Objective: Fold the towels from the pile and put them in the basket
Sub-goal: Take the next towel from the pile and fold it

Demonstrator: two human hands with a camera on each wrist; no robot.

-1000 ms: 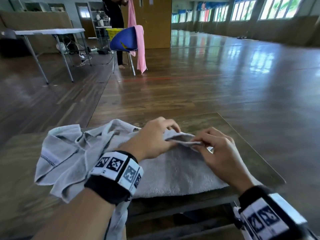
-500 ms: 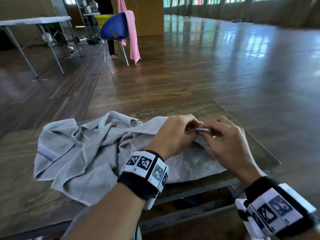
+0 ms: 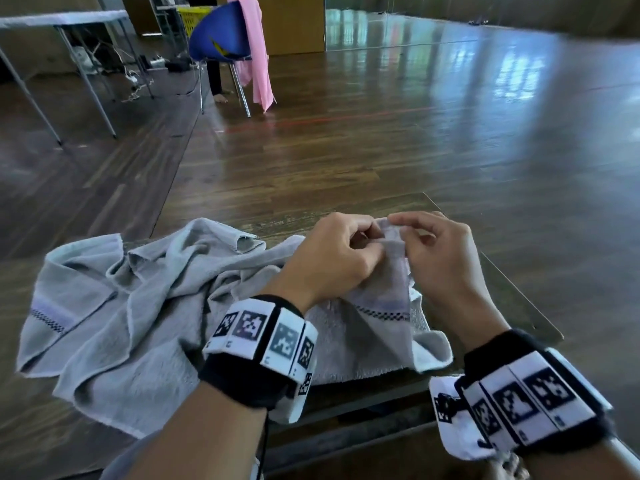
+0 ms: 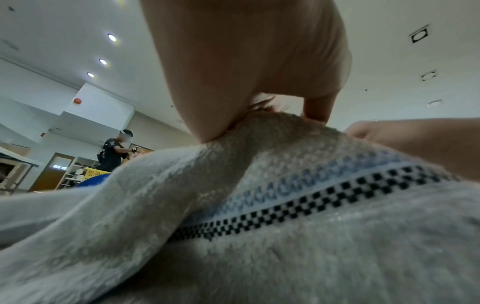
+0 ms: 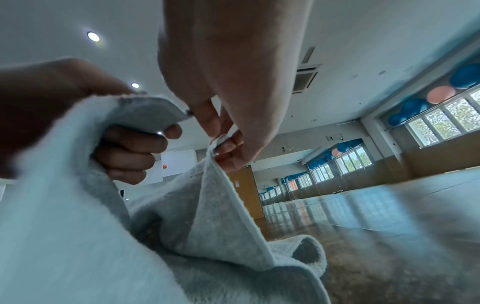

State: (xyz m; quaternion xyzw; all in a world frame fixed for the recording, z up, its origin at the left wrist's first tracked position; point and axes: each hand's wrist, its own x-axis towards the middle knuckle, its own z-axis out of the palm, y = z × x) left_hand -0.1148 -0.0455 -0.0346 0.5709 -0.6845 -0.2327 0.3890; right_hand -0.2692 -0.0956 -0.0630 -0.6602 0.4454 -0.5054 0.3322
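Observation:
A grey towel [image 3: 138, 317] with a checkered band lies crumpled across the wooden table [image 3: 512, 292]. Both hands lift its right end off the table. My left hand [image 3: 346, 258] grips one piece of the hem, fingers curled round the cloth [image 5: 145, 115]. My right hand [image 3: 436, 251] pinches the neighbouring corner [image 5: 221, 142] between thumb and fingertips. In the left wrist view the towel [image 4: 285, 226] fills the lower frame, with the left hand [image 4: 246, 72] above it. No basket for the towels shows near me.
The table's right and far edges run close to my hands. Beyond lies open wooden floor. At the far left stand a folding table [image 3: 62, 19], a blue chair [image 3: 221, 36] draped with pink cloth [image 3: 256, 57], and a yellow crate [image 3: 190, 15].
Both hands have risen from the table with the towel's right end, which lay flat a second ago. The head view has tilted downward.

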